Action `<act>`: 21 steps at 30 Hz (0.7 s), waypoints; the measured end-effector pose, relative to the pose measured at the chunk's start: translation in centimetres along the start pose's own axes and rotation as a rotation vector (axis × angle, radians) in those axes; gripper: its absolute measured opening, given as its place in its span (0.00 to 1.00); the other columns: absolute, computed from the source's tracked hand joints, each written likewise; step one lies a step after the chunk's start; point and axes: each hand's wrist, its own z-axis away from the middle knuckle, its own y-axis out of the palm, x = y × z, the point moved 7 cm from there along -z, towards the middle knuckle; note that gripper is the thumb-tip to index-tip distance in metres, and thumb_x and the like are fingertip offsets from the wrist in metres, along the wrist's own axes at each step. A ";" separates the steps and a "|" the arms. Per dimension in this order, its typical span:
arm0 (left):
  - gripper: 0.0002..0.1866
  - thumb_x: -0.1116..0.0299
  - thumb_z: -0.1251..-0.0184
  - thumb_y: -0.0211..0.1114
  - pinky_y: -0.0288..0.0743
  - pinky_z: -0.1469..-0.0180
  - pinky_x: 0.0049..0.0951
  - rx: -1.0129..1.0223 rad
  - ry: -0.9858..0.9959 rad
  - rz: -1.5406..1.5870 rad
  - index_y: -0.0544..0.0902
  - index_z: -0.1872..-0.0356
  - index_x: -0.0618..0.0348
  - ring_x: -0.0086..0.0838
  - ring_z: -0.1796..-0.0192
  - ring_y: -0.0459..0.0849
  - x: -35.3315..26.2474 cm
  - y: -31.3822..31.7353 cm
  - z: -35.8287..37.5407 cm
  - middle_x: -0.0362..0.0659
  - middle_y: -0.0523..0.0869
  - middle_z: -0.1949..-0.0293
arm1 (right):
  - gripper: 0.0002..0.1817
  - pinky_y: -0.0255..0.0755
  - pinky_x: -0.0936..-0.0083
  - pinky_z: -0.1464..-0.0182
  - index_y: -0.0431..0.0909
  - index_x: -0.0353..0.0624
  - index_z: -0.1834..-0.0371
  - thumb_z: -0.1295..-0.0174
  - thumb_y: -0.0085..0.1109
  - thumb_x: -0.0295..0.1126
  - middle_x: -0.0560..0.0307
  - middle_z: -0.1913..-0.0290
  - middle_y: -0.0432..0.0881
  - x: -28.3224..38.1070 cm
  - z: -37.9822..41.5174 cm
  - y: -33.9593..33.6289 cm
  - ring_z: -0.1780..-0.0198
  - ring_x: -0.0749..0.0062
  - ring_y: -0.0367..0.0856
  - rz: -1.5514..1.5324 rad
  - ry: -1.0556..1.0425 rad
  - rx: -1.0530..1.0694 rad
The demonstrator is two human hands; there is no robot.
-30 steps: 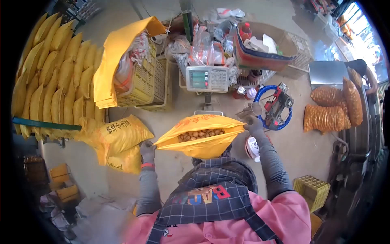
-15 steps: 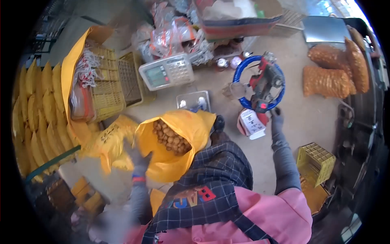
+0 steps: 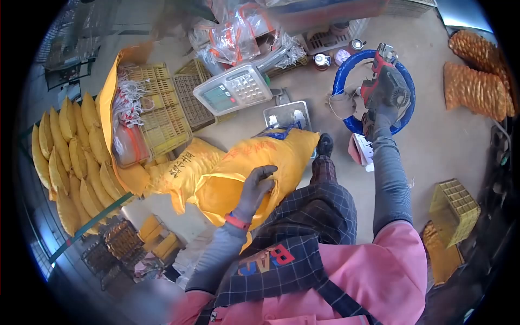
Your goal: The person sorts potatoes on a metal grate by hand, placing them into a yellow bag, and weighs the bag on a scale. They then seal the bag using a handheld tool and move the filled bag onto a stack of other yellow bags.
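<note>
My right hand (image 3: pixel 385 115), in a grey glove, is closed around the handle of a red and black handheld bag-sewing machine (image 3: pixel 385 86). The machine lies over a blue-wrapped ring (image 3: pixel 342 78). My gloved left hand (image 3: pixel 253 196) hovers at the mouth of a large yellow sack (image 3: pixel 271 158), its fingers apart and slightly bent. That sack leans against my leg, and its contents are hidden from this angle. Another yellow sack (image 3: pixel 187 165) with dark writing lies to its left. A pink and white printed packet (image 3: pixel 362 151) is below the ring.
A digital scale display (image 3: pixel 233 89) and its metal platform (image 3: pixel 287 115) stand ahead. Yellow crates (image 3: pixel 162 108) and stacked full yellow sacks (image 3: pixel 76 162) are at left. Net bags (image 3: pixel 476 89) and a yellow crate (image 3: pixel 455 211) are at right.
My right hand has moved up onto the sewing machine's handle. My left hand has moved right to the sack's mouth. The round brown contents, visible earlier, no longer show.
</note>
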 end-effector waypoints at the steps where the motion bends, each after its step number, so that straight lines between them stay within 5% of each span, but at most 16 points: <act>1: 0.30 0.72 0.44 0.67 0.72 0.44 0.27 -0.002 0.001 -0.008 0.74 0.36 0.60 0.29 0.51 0.80 -1.0 0.4 0.5 0.47 0.82 0.57 | 0.38 0.75 0.58 0.46 0.83 0.38 0.48 0.51 0.65 0.62 0.36 0.52 0.85 -1.0 -1.1 0.8 0.47 0.46 0.83 -0.007 0.004 0.002; 3: 0.44 0.63 0.46 0.73 0.68 0.38 0.40 -0.150 0.631 -1.090 0.63 0.27 0.56 0.41 0.50 0.79 -6.0 3.1 2.8 0.48 0.81 0.55 | 0.38 0.75 0.58 0.45 0.83 0.37 0.50 0.52 0.66 0.61 0.35 0.53 0.85 -0.9 -1.9 0.9 0.47 0.45 0.84 -0.003 -0.128 -0.069; 4: 0.53 0.57 0.48 0.75 0.62 0.33 0.43 -0.225 0.663 -1.426 0.53 0.23 0.54 0.43 0.46 0.77 -6.1 4.2 2.7 0.47 0.81 0.54 | 0.38 0.75 0.58 0.45 0.83 0.37 0.50 0.52 0.66 0.61 0.35 0.53 0.85 -1.1 -2.0 0.8 0.47 0.45 0.84 -0.005 -0.127 -0.071; 7: 0.49 0.61 0.47 0.74 0.67 0.37 0.40 -0.178 0.460 -1.463 0.57 0.24 0.51 0.41 0.46 0.78 -1.4 2.7 -1.1 0.43 0.82 0.56 | 0.35 0.76 0.58 0.46 0.83 0.36 0.51 0.52 0.70 0.56 0.36 0.53 0.85 -0.4 -1.7 -0.9 0.48 0.46 0.84 -0.053 -0.022 -0.008; 8: 0.41 0.65 0.46 0.73 0.74 0.44 0.38 -0.197 0.308 -1.327 0.66 0.28 0.49 0.40 0.49 0.82 -0.8 1.5 -1.7 0.43 0.84 0.58 | 0.29 0.76 0.61 0.53 0.84 0.35 0.54 0.49 0.69 0.51 0.41 0.60 0.86 0.3 0.1 -2.7 0.56 0.51 0.85 -0.101 -0.112 -0.030; 9: 0.41 0.65 0.46 0.73 0.74 0.44 0.38 -0.184 0.320 -1.330 0.66 0.28 0.49 0.40 0.49 0.82 -1.0 1.3 -1.6 0.43 0.84 0.58 | 0.23 0.76 0.65 0.60 0.84 0.34 0.57 0.45 0.68 0.45 0.46 0.66 0.87 0.8 2.7 -5.3 0.64 0.57 0.87 -0.141 -0.193 -0.057; 10: 0.35 0.68 0.45 0.71 0.76 0.48 0.37 -0.213 0.400 -1.108 0.72 0.32 0.49 0.40 0.52 0.84 -1.7 0.8 -1.4 0.43 0.85 0.58 | 0.19 0.76 0.73 0.63 0.82 0.36 0.54 0.46 0.69 0.35 0.57 0.68 0.85 0.1 5.1 -6.5 0.68 0.69 0.83 -0.395 -0.059 0.146; 12: 0.18 0.70 0.43 0.71 0.80 0.55 0.37 -0.260 0.571 -0.855 0.84 0.50 0.52 0.40 0.57 0.86 -3.4 0.4 -0.2 0.45 0.87 0.60 | 0.21 0.75 0.78 0.62 0.80 0.37 0.49 0.47 0.70 0.30 0.59 0.63 0.83 -1.9 9.5 -9.9 0.65 0.75 0.80 -0.565 -0.235 0.150; 16: 0.12 0.66 0.43 0.71 0.76 0.51 0.40 -0.226 0.623 -0.947 0.84 0.58 0.51 0.43 0.57 0.84 -3.0 -0.5 1.6 0.44 0.87 0.61 | 0.30 0.76 0.71 0.47 0.76 0.36 0.42 0.50 0.74 0.30 0.55 0.48 0.82 1.6 21.3 -16.5 0.49 0.70 0.80 -0.588 -0.114 0.415; 17: 0.12 0.66 0.43 0.71 0.76 0.51 0.40 -0.215 0.628 -0.935 0.84 0.58 0.51 0.43 0.57 0.84 -3.0 -0.7 1.7 0.44 0.87 0.61 | 0.30 0.76 0.71 0.47 0.75 0.36 0.41 0.50 0.73 0.29 0.56 0.48 0.82 2.6 23.6 -17.2 0.50 0.71 0.80 -0.547 -0.094 0.486; 18: 0.12 0.65 0.43 0.71 0.76 0.51 0.40 -0.225 0.641 -0.931 0.84 0.57 0.51 0.43 0.57 0.84 -3.1 -0.9 1.7 0.44 0.87 0.61 | 0.20 0.78 0.74 0.58 0.78 0.38 0.49 0.45 0.67 0.29 0.58 0.56 0.82 3.5 25.6 -16.7 0.60 0.74 0.81 -0.615 -0.096 0.559; 21: 0.12 0.65 0.44 0.71 0.75 0.52 0.41 -0.241 0.639 -0.893 0.84 0.58 0.51 0.43 0.56 0.83 -3.6 -1.1 1.6 0.44 0.86 0.62 | 0.18 0.76 0.77 0.65 0.77 0.38 0.49 0.44 0.64 0.25 0.60 0.62 0.81 5.2 30.4 -15.8 0.66 0.77 0.80 -0.773 0.079 0.723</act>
